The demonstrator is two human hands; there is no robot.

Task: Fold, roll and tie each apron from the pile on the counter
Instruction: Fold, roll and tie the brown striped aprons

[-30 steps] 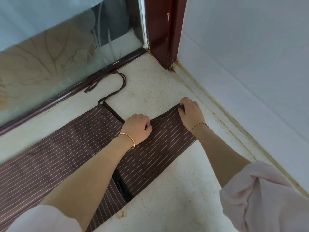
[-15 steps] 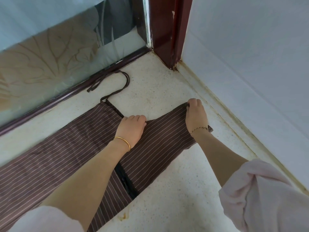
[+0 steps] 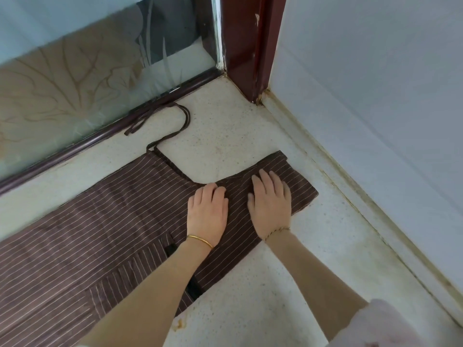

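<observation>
The striped brown apron lies folded lengthwise along the counter, its bib end near the back right corner and its ties trailing towards the back edge. It looks like thin, limp cloth, light and quick to crease, so I'd take it by the bib's corners. The left hand and right hand lie flat on the bib, side by side, fingers straight. Half a second ago both were curled at its far edge; now they press it smooth.

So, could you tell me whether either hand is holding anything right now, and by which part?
Nothing is held: the left hand and right hand lie flat, pressing the striped apron near its bib end.
</observation>
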